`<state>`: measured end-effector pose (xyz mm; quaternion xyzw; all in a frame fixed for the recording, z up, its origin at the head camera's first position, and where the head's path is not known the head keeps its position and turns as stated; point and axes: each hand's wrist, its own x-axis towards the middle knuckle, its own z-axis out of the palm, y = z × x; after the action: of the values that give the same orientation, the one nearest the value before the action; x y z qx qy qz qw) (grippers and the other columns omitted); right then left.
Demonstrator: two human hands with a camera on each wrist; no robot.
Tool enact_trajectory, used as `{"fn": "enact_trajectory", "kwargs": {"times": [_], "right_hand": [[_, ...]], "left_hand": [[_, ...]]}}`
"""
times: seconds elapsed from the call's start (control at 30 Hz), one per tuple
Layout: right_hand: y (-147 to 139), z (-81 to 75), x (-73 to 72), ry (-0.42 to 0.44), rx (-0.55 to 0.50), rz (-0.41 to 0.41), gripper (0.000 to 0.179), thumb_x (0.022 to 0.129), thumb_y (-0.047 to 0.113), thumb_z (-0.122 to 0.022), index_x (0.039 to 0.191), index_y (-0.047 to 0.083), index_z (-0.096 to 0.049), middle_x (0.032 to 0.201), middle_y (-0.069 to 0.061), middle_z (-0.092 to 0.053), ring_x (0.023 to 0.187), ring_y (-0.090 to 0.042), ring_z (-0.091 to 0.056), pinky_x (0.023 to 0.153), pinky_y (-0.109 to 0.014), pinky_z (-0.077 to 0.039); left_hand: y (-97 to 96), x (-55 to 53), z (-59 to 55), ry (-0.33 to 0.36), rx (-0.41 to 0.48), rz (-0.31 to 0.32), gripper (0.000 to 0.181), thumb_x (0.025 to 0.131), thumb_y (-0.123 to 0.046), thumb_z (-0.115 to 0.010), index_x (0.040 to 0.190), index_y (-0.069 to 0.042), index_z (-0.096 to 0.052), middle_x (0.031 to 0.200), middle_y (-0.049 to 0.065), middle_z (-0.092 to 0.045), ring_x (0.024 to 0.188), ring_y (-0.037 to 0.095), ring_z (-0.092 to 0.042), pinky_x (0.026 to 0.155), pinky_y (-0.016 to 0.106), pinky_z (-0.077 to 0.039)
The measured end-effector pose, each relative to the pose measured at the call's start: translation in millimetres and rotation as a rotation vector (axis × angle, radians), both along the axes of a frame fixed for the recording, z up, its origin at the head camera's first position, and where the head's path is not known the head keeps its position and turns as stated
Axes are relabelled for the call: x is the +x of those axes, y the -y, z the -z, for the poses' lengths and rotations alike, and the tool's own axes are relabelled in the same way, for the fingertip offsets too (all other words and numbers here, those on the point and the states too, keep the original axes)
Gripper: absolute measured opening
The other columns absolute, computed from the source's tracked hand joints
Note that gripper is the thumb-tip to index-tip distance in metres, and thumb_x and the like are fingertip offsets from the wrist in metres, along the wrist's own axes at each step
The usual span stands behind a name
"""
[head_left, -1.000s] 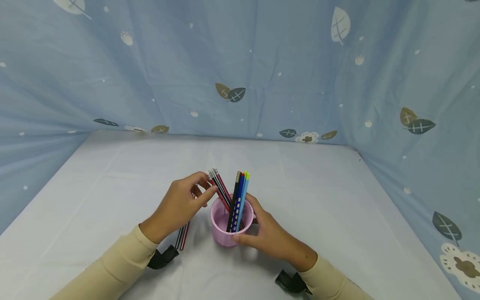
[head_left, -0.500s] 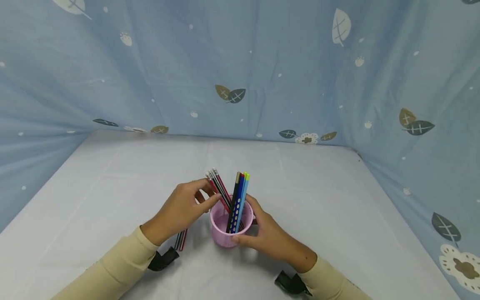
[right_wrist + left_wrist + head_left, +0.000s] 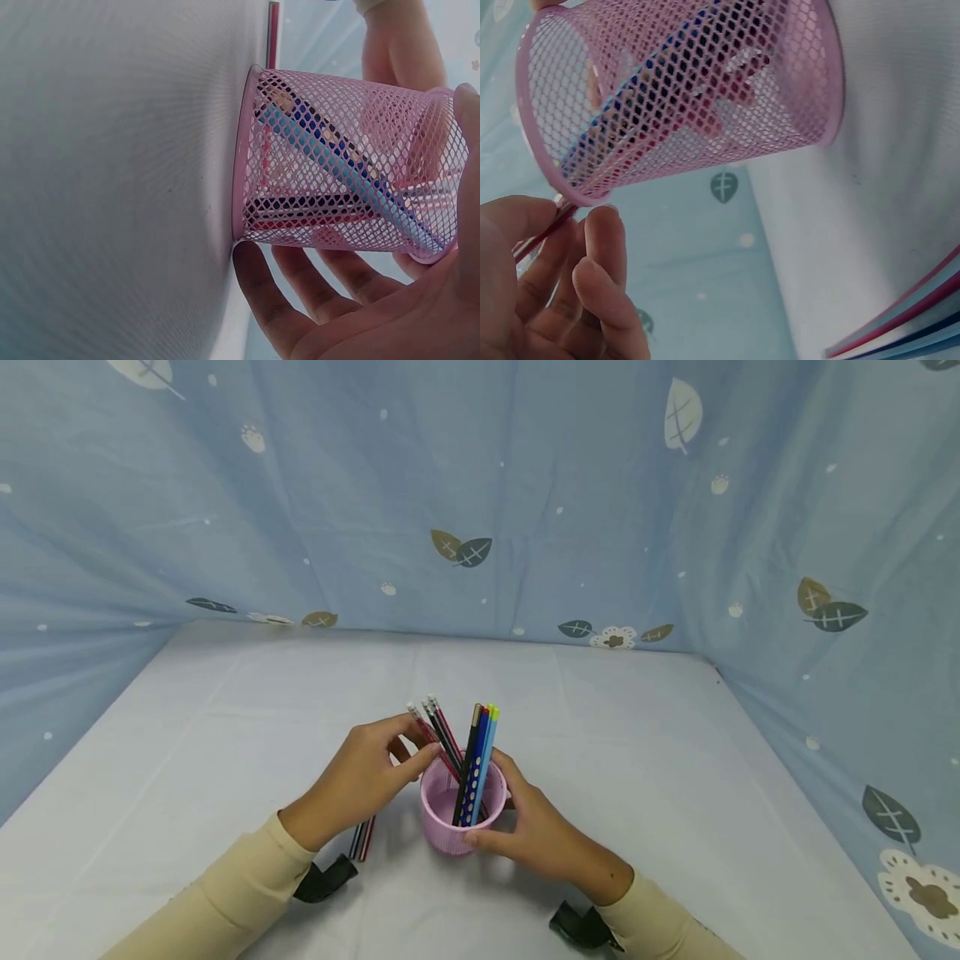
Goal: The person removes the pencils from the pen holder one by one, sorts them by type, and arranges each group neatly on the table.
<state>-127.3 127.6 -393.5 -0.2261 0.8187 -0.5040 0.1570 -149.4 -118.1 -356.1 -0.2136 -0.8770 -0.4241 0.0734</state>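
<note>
Head view: left grip [image 3: 367,767] looks pinched on a red pencil [image 3: 526,249] leaning out over the left rim of the pink mesh cup [image 3: 444,839]; right grip [image 3: 543,835] curled round the cup's right side, cup upright on bench [image 3: 637,735]. Best: brace cup, guide pencil along its slant, don't jostle the blue-and-black bunch [image 3: 480,768] inside. Mind loose pencils [image 3: 363,841] left of cup.

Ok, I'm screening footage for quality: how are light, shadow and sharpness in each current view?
Head view: fairly even light, soft shadows on the white table, pink cup and pencils readable; left wrist view: dimmer, left hand shaded, pencils broken up by the cup's mesh; right wrist view: table grey and soft, right hand shadowed.
</note>
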Motion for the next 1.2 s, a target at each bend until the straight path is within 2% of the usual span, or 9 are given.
{"fn": "enact_trajectory", "kwargs": {"times": [0.27,0.57,0.77,0.9,1.2], "right_hand": [[0,1.2,-0.8,-0.002,-0.008,-0.01,0.094,0.087,0.033,-0.079,0.153,0.047,-0.014,0.154,0.008,-0.041,0.141,-0.019,-0.044,0.113,-0.059,-0.035],[1,0.5,0.5,0.015,0.004,0.009,0.096,0.085,0.034,-0.081,0.153,0.047,-0.015,0.155,0.007,-0.041,0.142,-0.021,-0.043,0.114,-0.059,-0.034],[0,0.4,0.2,0.003,0.005,0.006,0.096,0.085,0.033,-0.081,0.153,0.047,-0.015,0.155,0.007,-0.04,0.142,-0.021,-0.043,0.113,-0.059,-0.035],[1,0.9,0.0,0.002,0.0,0.001,0.096,0.085,0.032,-0.081,0.153,0.047,-0.015,0.154,0.008,-0.042,0.141,-0.019,-0.044,0.114,-0.06,-0.034],[1,0.9,0.0,0.001,-0.003,0.009,0.096,0.084,0.032,-0.081,0.153,0.047,-0.016,0.153,0.007,-0.042,0.139,-0.019,-0.046,0.113,-0.06,-0.035]], "left_hand": [[2.4,1.3,-5.4,-0.021,0.051,-0.037,0.01,0.094,-0.021,-0.071,0.101,-0.016,-0.067,0.093,-0.004,-0.07,0.059,0.002,-0.061,0.052,0.025,-0.048],[3.8,5.0,-12.7,-0.056,0.117,-0.055,0.008,0.096,-0.02,-0.068,0.103,-0.016,-0.065,0.096,0.0,-0.071,0.056,0.003,-0.062,0.051,0.027,-0.048],[6.3,4.9,-16.1,-0.055,0.169,-0.059,0.008,0.098,-0.017,-0.064,0.106,-0.015,-0.063,0.097,0.002,-0.071,0.056,0.011,-0.064,0.048,0.028,-0.045],[8.1,5.1,-16.6,-0.044,0.223,-0.057,0.008,0.1,-0.016,-0.061,0.107,-0.013,-0.062,0.096,0.004,-0.069,0.055,0.012,-0.063,0.047,0.028,-0.044],[9.7,5.9,-18.8,-0.087,0.353,-0.051,0.011,0.101,-0.012,-0.056,0.11,-0.009,-0.061,0.092,0.005,-0.063,0.056,0.016,-0.062,0.048,0.029,-0.048]]}}
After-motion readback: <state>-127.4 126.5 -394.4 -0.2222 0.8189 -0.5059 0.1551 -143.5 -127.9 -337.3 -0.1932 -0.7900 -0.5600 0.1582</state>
